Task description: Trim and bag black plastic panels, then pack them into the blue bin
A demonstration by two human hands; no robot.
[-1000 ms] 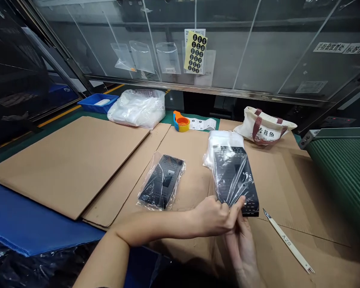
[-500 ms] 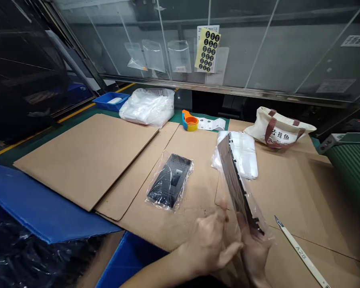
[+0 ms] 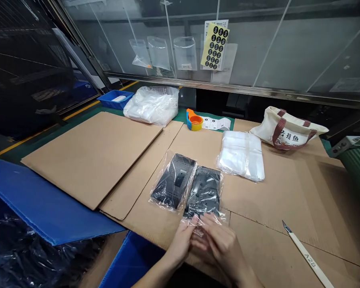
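Note:
A black perforated plastic panel in a clear plastic bag (image 3: 204, 190) lies on the cardboard in front of me. At its near end, my left hand (image 3: 184, 238) pinches the bag's edge between thumb and fingers. My right hand (image 3: 220, 238) grips the same edge just beside it, fingers closed on the film. Touching it on the left is a second bagged black panel (image 3: 174, 182), lying flat with a small pale label on it. Beyond them to the right rests a stack of clear plastic bags (image 3: 242, 156).
Cardboard sheets (image 3: 93, 152) lie at left, above a blue bin (image 3: 48, 204) holding dark bagged things. A craft knife (image 3: 307, 256) lies at right. Toward the back are a tape dispenser (image 3: 195, 121), a label strip (image 3: 217, 123), a white bag bundle (image 3: 153, 106) and a cloth bag (image 3: 288, 130).
The bagged panel, held up on edge at the right in my right hand, now lies flat beside the other one. My left hand has closed on the bag's near edge.

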